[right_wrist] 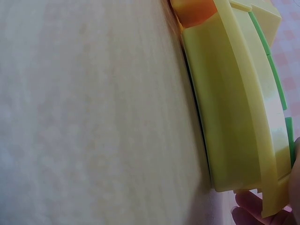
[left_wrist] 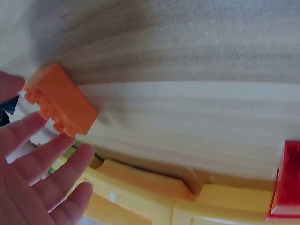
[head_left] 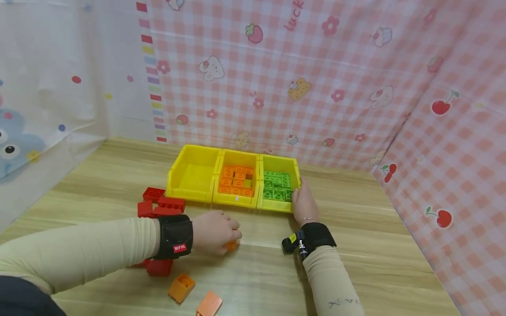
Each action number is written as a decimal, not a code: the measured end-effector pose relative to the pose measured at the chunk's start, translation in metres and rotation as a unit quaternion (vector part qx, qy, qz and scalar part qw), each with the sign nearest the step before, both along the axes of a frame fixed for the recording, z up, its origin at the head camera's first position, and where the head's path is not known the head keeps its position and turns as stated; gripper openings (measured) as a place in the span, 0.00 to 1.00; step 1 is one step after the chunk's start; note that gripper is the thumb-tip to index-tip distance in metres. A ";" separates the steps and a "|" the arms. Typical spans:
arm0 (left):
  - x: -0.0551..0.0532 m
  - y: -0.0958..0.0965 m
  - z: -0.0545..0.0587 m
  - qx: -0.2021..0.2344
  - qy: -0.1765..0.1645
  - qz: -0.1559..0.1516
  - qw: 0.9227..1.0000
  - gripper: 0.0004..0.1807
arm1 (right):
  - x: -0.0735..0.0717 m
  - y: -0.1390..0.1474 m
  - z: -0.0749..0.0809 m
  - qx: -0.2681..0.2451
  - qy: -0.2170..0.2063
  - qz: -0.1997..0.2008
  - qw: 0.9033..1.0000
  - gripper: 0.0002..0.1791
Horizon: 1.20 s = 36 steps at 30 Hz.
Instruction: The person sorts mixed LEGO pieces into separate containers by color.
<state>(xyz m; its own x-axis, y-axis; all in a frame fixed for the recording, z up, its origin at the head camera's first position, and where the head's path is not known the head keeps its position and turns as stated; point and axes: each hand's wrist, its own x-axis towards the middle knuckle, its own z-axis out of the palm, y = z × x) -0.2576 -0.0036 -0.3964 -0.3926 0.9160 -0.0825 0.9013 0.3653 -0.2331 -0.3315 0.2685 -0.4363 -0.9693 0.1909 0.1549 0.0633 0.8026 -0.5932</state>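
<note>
My left hand (head_left: 215, 231) is low over the table, left of centre, pinching an orange toy building brick (left_wrist: 65, 101) between thumb and fingertips. The brick is tilted, its studs toward the fingers. At the right end of a row of yellow bins, my right hand (head_left: 305, 202) grips the side wall of the bin (right_wrist: 229, 108) with green bricks (head_left: 276, 180); fingers curl under its rim in the right wrist view. Orange bricks (head_left: 236, 181) fill much of the middle bin (head_left: 237, 201). The left bin (head_left: 193, 175) shows a bare yellow floor.
Red bricks (head_left: 171, 202) lie in a loose group before the left bin, and more red bricks (head_left: 160, 267) show below the left forearm. Two orange bricks, one upright (head_left: 182, 287) and one lying (head_left: 209, 303), are near the front. A pink checked cloth (head_left: 276, 87) hangs behind the bins.
</note>
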 end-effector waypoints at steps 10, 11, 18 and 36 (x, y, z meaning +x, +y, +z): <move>-0.031 -0.001 0.024 0.059 0.009 0.011 0.998 0.18 | -0.002 -0.001 -0.001 -0.005 0.005 0.002 1.000 0.28; -0.041 -0.002 0.029 0.079 0.022 0.016 0.997 0.18 | -0.001 -0.001 -0.001 -0.004 0.007 0.003 1.000 0.28; -0.114 -0.008 0.037 0.141 0.055 0.118 0.982 0.10 | 0.001 0.001 -0.002 -0.004 -0.002 0.001 1.000 0.28; -0.156 0.002 0.017 0.187 -0.080 0.264 0.943 0.06 | 0.002 -0.001 -0.002 -0.002 0.011 0.002 1.000 0.28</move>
